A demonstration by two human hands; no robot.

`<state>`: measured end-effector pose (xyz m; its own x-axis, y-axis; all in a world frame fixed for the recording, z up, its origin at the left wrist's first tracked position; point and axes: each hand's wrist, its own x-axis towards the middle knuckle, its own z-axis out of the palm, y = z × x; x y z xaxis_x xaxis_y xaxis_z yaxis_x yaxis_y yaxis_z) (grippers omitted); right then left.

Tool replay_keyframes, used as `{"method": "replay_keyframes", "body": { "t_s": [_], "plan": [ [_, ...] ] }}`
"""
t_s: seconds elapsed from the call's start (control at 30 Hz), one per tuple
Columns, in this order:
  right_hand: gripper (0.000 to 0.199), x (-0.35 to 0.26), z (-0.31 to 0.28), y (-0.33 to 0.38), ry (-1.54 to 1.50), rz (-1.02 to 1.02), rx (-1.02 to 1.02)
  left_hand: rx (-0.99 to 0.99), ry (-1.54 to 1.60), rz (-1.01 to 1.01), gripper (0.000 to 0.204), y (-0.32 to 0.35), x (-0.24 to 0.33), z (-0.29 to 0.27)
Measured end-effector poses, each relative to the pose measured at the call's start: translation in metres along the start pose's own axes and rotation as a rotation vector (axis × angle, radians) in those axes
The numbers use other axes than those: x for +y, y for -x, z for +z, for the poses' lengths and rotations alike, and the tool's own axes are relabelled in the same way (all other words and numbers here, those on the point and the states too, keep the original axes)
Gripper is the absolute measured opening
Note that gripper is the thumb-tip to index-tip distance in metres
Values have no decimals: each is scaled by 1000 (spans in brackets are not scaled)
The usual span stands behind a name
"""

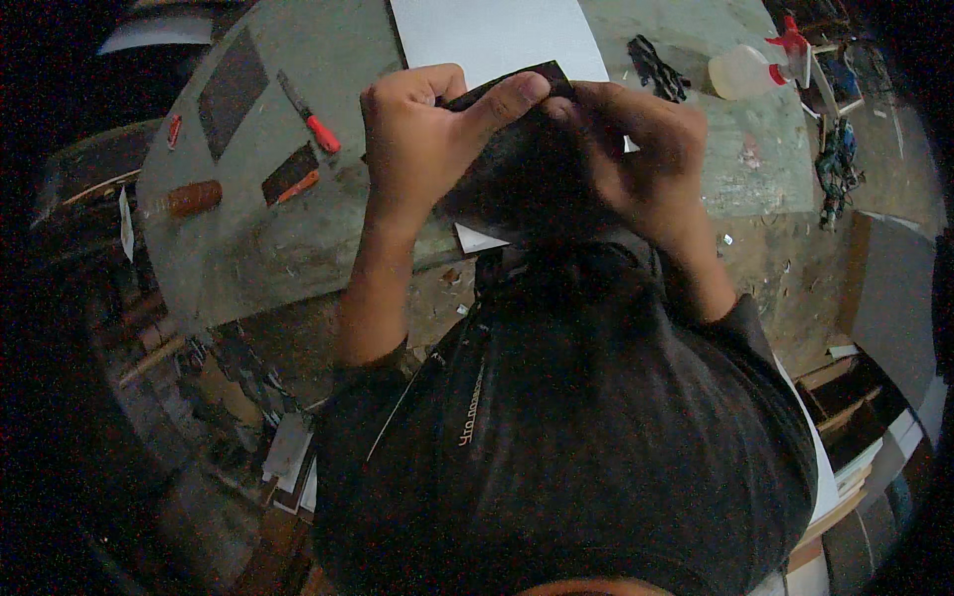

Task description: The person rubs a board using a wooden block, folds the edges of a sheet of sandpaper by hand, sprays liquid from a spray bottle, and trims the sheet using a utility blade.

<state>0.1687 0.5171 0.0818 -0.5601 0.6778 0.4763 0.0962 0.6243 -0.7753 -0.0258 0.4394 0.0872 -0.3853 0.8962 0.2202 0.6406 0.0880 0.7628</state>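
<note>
Both my hands hold a black, flat sheet-like piece (517, 169) up in front of my chest, above the near edge of the table. My left hand (412, 139) is closed on its upper left edge, the thumb laid along the top. Fingers and thumb of my right hand (646, 139) pinch the upper right edge, close to the left thumb. One dark corner sticks up between the two hands. Whether the piece is leather or some other material, I cannot tell. Behind it lies a large white sheet (497, 40), partly covered by my hands.
Left on the green-grey table (338, 228) are a red-handled knife (320, 131), an orange cutter (298, 186), a dark rectangular sheet (234, 89) and a brown cylinder (194, 199). Black strips (656, 68) and a spray bottle with red trigger (745, 74) are at the right.
</note>
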Motion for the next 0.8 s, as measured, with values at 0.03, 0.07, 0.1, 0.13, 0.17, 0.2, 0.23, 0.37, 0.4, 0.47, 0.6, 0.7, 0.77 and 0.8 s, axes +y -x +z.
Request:
{"method": "replay_keyframes", "body": {
  "t_s": [0.03,0.07,0.1,0.13,0.17,0.2,0.23,0.37,0.4,0.47,0.6,0.7,0.77,0.8],
  "plan": [
    [17,0,0,-1,0,-1,0,-17,-39,-29,61,-1,3,-1],
    [18,-2,-1,-1,-56,74,8,-22,-35,-27,61,-1,8,0],
    [19,-3,-2,-2,-112,148,16,-3,-23,-1,58,1,14,1],
    [19,0,-2,-2,-108,150,18,17,-10,26,55,2,18,2],
    [20,7,-2,-4,-196,198,22,19,-5,29,55,1,18,1],
    [22,10,-3,-6,-283,245,27,-11,21,104,46,1,17,-1],
    [22,10,-5,-8,-277,242,27,-40,47,179,38,-1,15,-4],
    [25,10,-10,-10,-283,293,-10,-173,219,166,22,1,7,-21],
    [25,11,-11,-12,-287,297,-39,-194,253,172,20,1,3,-21],
    [24,8,-8,-11,-277,287,-25,-209,284,179,18,0,1,-19],
    [20,9,-8,-9,-70,197,-9,-154,154,108,21,0,-1,-12],
    [18,1,-7,-6,-141,126,13,-124,193,112,28,-1,-1,-9],
    [17,2,-8,-5,-133,106,12,-95,226,133,32,-3,-1,-8],
    [17,3,-8,-6,-126,88,10,-78,180,157,34,-5,-1,-7]
  ]
}}
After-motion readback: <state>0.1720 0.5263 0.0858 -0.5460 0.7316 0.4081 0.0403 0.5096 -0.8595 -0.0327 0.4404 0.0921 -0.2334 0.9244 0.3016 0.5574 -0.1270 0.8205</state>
